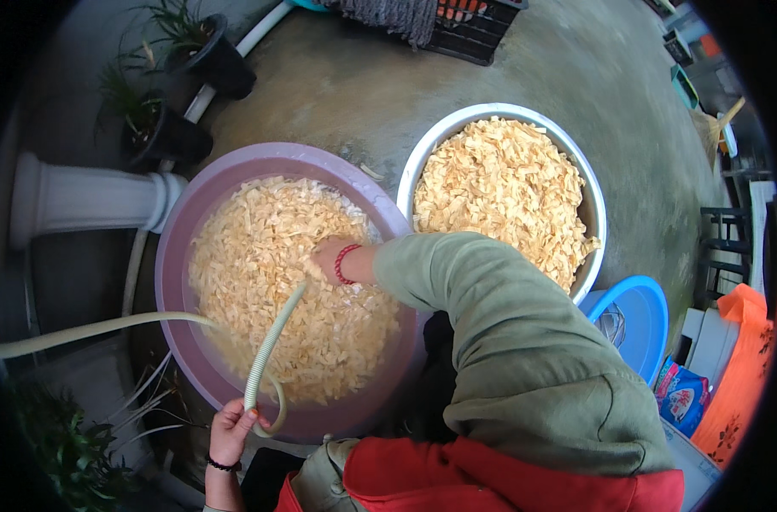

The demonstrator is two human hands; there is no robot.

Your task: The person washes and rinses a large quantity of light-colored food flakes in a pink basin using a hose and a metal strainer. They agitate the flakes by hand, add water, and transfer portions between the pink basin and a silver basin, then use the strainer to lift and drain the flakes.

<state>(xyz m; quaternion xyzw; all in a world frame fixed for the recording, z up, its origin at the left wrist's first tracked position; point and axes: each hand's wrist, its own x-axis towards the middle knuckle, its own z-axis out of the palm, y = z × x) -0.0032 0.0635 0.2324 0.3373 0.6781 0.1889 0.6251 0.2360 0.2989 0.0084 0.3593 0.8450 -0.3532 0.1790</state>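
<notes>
A large purple plastic tub (pixel 286 153) in front of me holds water and many pale yellow strips (pixel 254 237), perhaps dried food. Near the tub's lower rim, my left hand (pixel 235 422) grips a ribbed pale green hose (pixel 263 355); the hose's free end points into the tub at the strips. My right hand (pixel 332 259), with a red beaded bracelet at the wrist, reaches into the strips near the middle of the tub. Its fingers are partly sunk and hidden among them. A round metal basin (pixel 427 128) heaped with similar strips (pixel 500 185) stands at the right, close to the tub.
Potted plants (pixel 215 64) and a white pillar (pixel 100 198) stand left. A black plastic crate (pixel 465 35) is at the top. Right of me are a blue plastic basin (pixel 644 320) with a wire strainer (pixel 611 325), a blue packet (pixel 680 397) and an orange cloth (pixel 734 384).
</notes>
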